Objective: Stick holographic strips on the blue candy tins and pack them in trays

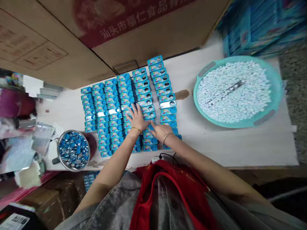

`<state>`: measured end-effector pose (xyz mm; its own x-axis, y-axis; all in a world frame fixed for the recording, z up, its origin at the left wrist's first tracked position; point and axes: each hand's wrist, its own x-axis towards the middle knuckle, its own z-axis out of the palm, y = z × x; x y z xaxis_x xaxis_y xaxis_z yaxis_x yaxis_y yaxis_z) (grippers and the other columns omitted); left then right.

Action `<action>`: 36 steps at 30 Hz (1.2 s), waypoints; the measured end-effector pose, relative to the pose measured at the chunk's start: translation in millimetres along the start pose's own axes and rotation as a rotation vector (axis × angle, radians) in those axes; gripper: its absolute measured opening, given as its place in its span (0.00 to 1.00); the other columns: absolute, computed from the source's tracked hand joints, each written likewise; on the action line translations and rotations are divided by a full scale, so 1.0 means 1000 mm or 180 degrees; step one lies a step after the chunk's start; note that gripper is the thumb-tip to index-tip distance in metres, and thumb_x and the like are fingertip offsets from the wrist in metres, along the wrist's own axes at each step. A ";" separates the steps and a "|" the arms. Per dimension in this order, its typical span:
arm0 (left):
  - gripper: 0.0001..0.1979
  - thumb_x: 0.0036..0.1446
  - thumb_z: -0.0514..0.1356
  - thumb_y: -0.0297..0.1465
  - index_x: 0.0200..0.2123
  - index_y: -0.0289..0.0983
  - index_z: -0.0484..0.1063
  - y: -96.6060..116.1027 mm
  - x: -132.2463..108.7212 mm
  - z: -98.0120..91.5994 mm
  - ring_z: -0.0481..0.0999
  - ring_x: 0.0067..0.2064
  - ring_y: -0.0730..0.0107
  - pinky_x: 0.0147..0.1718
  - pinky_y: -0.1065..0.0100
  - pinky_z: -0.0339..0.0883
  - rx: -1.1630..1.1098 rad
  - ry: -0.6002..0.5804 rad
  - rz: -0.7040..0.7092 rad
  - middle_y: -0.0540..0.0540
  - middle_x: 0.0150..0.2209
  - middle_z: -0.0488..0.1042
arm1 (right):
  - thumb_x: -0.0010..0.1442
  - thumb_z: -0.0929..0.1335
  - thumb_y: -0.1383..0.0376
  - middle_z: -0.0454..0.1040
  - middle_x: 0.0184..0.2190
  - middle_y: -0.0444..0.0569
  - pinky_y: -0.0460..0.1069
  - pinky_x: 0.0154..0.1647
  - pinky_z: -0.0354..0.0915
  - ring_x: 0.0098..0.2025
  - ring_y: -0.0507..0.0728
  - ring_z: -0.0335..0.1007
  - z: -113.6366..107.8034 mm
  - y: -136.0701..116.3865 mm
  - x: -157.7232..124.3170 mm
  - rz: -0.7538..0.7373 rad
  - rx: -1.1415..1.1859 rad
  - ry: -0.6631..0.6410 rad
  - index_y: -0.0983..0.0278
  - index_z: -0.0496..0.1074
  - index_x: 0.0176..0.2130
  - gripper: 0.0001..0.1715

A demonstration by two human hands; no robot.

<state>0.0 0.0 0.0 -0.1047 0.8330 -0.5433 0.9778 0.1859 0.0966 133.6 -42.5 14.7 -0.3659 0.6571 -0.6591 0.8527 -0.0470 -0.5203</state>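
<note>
Several rows of small blue tins [115, 108] lie side by side on a white table [216, 143]. My left hand [137, 118] rests flat on the middle rows with its fingers spread apart. My right hand [160, 130] lies just beside it on the lower tins, fingers pointing left and touching a tin; whether it grips one is hidden. Both wrists wear a thin gold bangle.
A teal basin [275, 95] full of small white pieces stands at the right. A metal bowl [73, 149] of blue pieces sits at the table's left front. Large cardboard boxes [134, 35] stand behind the tins. Blue stacked packs [259, 25] lie at the far right.
</note>
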 end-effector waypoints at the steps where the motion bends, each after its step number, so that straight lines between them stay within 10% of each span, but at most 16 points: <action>1: 0.56 0.49 0.65 0.43 0.70 0.33 0.33 0.000 -0.003 -0.002 0.26 0.71 0.38 0.63 0.34 0.30 0.0030 0.0239 0.0023 0.36 0.72 0.28 | 0.63 0.66 0.55 0.77 0.35 0.56 0.53 0.37 0.64 0.39 0.64 0.73 -0.002 0.004 0.000 -0.0031 0.0537 0.0161 0.64 0.63 0.62 0.32; 5: 0.37 0.53 0.63 0.37 0.65 0.38 0.57 -0.001 -0.018 -0.006 0.46 0.69 0.42 0.64 0.42 0.43 -0.0645 0.0640 0.0750 0.34 0.68 0.51 | 0.60 0.65 0.44 0.68 0.21 0.40 0.45 0.21 0.56 0.21 0.52 0.63 -0.007 0.017 -0.007 -0.0066 0.2882 0.0225 0.61 0.59 0.62 0.38; 9: 0.12 0.58 0.59 0.35 0.42 0.37 0.76 -0.002 -0.037 -0.006 0.71 0.49 0.61 0.52 0.60 0.64 -0.2230 -0.0116 0.1982 0.42 0.44 0.74 | 0.55 0.66 0.38 0.60 0.15 0.33 0.41 0.15 0.39 0.13 0.45 0.43 -0.008 0.024 -0.019 -0.0116 0.4652 -0.0445 0.57 0.60 0.55 0.38; 16: 0.11 0.52 0.63 0.37 0.28 0.36 0.67 0.001 -0.033 -0.006 0.67 0.30 0.74 0.34 0.71 0.64 -0.3322 -0.0921 0.1495 0.52 0.26 0.67 | 0.51 0.67 0.36 0.63 0.14 0.35 0.40 0.13 0.36 0.11 0.44 0.43 -0.010 0.014 -0.014 0.0117 0.4969 -0.0491 0.59 0.62 0.37 0.32; 21: 0.04 0.55 0.58 0.27 0.29 0.38 0.65 0.007 -0.005 -0.014 0.69 0.30 0.73 0.33 0.72 0.62 -0.1956 0.0302 0.0591 0.52 0.26 0.69 | 0.52 0.65 0.34 0.63 0.14 0.39 0.41 0.12 0.39 0.12 0.45 0.46 -0.009 0.014 -0.009 0.0757 0.5178 0.0257 0.63 0.65 0.35 0.36; 28: 0.11 0.57 0.61 0.38 0.39 0.37 0.74 0.032 0.018 -0.031 0.77 0.45 0.55 0.40 0.63 0.66 0.0216 -0.0287 0.0194 0.39 0.40 0.78 | 0.51 0.65 0.34 0.65 0.16 0.39 0.42 0.12 0.40 0.12 0.45 0.47 -0.005 0.020 -0.009 0.0727 0.5304 0.0243 0.63 0.67 0.35 0.36; 36: 0.12 0.58 0.61 0.38 0.40 0.35 0.74 0.022 0.011 -0.033 0.77 0.42 0.55 0.38 0.63 0.66 0.0013 -0.0075 0.0477 0.39 0.36 0.77 | 0.53 0.62 0.32 0.65 0.15 0.39 0.42 0.11 0.40 0.11 0.46 0.47 -0.008 0.014 -0.006 0.0624 0.5355 0.0232 0.62 0.65 0.37 0.37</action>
<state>14.2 30.9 23.9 0.0466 0.8388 -0.5424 0.9829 0.0583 0.1746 150.6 -41.2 15.5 -0.2530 0.5732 -0.7794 -0.4489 -0.7831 -0.4303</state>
